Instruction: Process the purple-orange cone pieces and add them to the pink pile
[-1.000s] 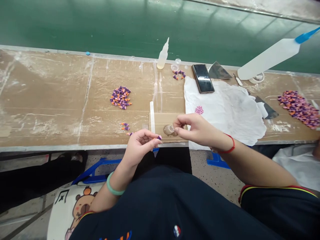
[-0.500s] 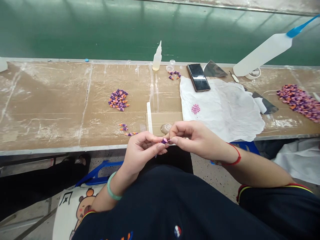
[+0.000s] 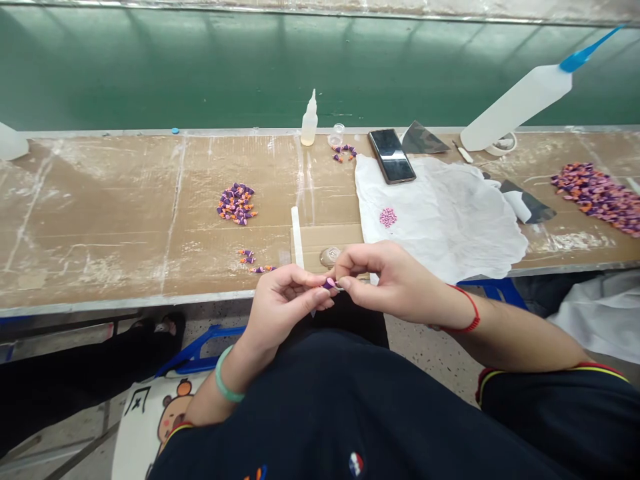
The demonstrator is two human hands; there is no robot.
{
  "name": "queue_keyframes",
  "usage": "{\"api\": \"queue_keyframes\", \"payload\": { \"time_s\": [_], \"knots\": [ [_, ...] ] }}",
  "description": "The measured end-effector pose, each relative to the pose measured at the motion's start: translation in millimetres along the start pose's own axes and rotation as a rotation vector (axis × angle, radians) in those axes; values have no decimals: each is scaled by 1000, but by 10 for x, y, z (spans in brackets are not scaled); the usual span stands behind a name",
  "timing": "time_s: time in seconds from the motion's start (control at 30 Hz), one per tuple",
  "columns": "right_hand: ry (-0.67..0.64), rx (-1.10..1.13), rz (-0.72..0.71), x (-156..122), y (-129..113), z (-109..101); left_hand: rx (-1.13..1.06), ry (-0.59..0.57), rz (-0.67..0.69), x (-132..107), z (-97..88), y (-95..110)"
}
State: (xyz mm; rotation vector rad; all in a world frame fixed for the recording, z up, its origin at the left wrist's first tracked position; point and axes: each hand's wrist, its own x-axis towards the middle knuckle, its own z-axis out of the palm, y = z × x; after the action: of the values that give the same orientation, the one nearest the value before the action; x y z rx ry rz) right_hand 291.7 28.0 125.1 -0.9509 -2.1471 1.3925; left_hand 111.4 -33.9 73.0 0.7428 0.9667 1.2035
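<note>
Pinched in my left hand is a small purple and pink piece, held just off the table's front edge. My right hand is closed close against it, thumb and forefinger together; a thin pale tip shows at the fingertips, too small to name. Behind my hands a round clear blob sits on a cardboard piece, beside a white strip. Similar purple and orange pieces form a pile to the left, with several loose pieces nearer me. Tiny pink bits lie on a white cloth.
Toward the back stand a small dropper bottle and a clear cup. A phone rests on the cloth's edge. A large blue-tipped bottle leans by a tape roll. A bigger heap of pieces lies far right.
The view has shifted slightly. My right fingertips have moved a little at the purple piece, and a thin pale tip now shows there. My left hand keeps its hold.
</note>
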Motion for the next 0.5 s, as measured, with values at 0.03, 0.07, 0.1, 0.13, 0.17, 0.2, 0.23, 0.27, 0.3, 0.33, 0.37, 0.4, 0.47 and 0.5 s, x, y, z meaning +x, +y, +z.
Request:
{"api": "queue_keyframes", "payload": {
  "time_s": [0.03,0.07,0.1,0.13,0.17,0.2,0.23,0.27,0.3,0.33,0.37,0.4,0.47,0.5],
  "knots": [
    [4,-16,-11,-1,0,-2,4,5,-2,-1,3,0],
    [8,-32,-21,-3,0,-4,11,10,-6,-2,6,-1],
    [12,-48,-29,-6,0,-5,17,16,-7,-3,7,-5],
    [17,-63,-39,-9,1,-4,22,18,-7,-3,8,-9],
    [22,-76,-52,-12,3,-2,22,20,-4,-1,7,-15],
    [27,-87,-65,-15,6,2,20,19,1,1,6,-20],
    [34,-97,-82,-17,9,8,16,17,8,4,5,-25],
    [43,-104,-96,-18,11,14,10,14,15,7,5,-28],
    [52,-110,-110,-18,14,20,3,14,22,11,5,-30],
    [61,-115,-118,-17,15,26,-2,15,26,14,6,-30],
    [67,-120,-123,-16,15,31,-7,17,27,17,7,-28],
    [69,-125,-126,-14,14,35,-10,19,25,18,8,-27],
    [61,-134,-131,-13,11,37,-13,18,16,19,9,-25],
    [55,-138,-134,-12,11,35,-14,16,12,18,9,-27]
  ]
}}
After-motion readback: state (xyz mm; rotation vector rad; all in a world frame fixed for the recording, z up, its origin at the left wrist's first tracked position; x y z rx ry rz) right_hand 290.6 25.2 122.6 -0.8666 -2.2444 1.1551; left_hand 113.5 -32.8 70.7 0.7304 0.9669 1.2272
